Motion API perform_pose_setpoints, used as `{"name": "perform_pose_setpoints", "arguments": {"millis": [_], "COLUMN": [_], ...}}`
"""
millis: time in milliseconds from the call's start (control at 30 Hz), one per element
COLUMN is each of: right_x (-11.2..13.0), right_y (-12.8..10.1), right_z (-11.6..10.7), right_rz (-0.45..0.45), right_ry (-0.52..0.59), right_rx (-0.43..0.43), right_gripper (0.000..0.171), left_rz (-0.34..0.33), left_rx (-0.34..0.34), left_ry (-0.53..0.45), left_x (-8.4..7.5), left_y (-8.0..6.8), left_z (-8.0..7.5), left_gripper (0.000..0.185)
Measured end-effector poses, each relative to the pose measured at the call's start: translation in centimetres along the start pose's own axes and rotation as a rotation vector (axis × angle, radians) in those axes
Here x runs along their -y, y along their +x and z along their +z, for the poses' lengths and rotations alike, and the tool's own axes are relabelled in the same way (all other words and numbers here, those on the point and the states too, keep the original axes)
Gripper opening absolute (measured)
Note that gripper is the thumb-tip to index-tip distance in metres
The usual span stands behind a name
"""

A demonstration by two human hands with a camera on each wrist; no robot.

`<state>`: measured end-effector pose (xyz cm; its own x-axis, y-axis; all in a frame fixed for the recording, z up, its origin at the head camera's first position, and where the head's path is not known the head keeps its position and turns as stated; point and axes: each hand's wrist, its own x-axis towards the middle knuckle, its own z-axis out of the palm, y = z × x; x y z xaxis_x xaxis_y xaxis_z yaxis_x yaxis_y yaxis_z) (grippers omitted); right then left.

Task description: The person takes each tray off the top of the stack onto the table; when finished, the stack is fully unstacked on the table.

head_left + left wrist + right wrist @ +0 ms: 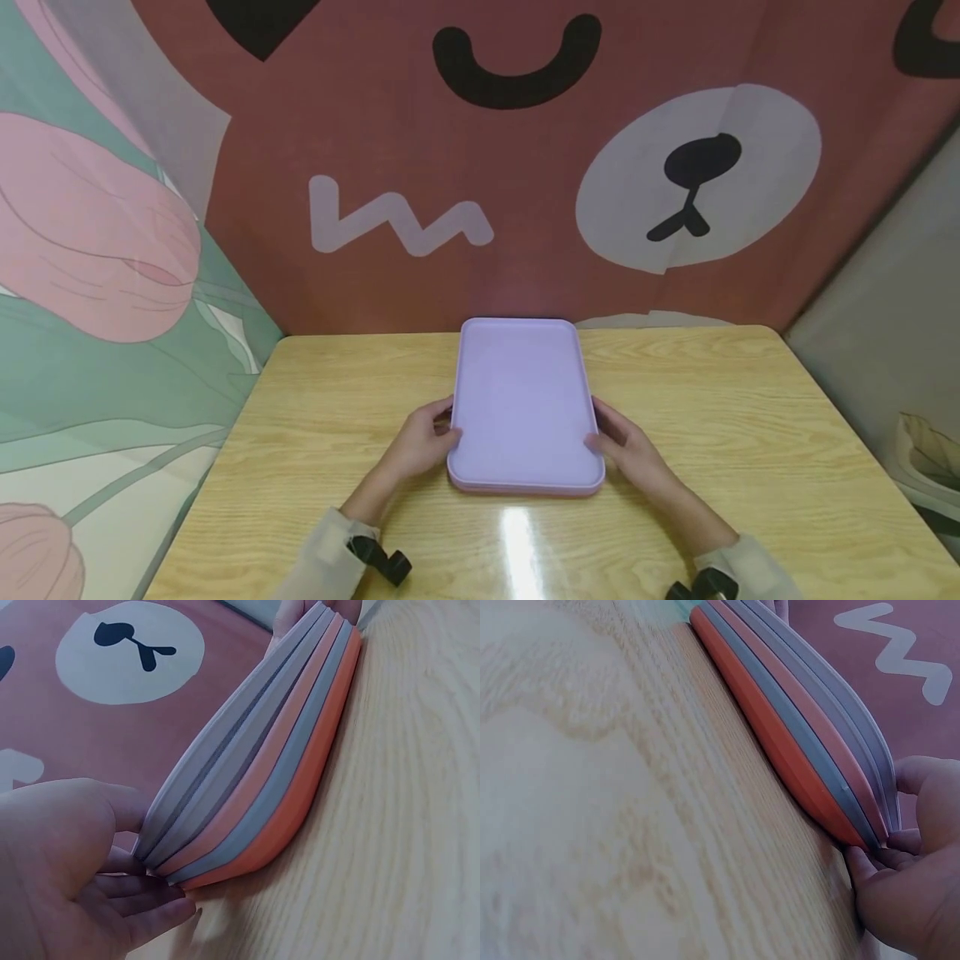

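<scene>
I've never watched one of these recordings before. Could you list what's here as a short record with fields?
Surface: wooden table
Main item: stack of trays, lilac one on top, orange one at the bottom
Left hand: grips the stack's left edge
Right hand: grips the stack's right edge
Backdrop: bear-face cloth
Stack position: lying flat on the table, centred
</scene>
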<state>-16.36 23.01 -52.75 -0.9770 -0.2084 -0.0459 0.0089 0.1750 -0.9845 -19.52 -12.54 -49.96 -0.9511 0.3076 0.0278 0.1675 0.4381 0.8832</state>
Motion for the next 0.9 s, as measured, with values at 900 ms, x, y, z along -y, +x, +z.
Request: {"name": "perform_pose_setpoints", "arguments": {"millis": [900], "right_x": [-0.2], "right_y": [-0.1], "right_z": [-0.1], "right_rz": [0.006], "right_ry": [-0.002], "right_rx": [0.004], "right_gripper": [0.069], "left_rz": [-0.127], "left_rx": [-0.021], "left_ry": [-0.377], "left_x": [-0.6], "left_y": [-0.6], "left_z": [-1.5], "left_gripper": [0.056]}}
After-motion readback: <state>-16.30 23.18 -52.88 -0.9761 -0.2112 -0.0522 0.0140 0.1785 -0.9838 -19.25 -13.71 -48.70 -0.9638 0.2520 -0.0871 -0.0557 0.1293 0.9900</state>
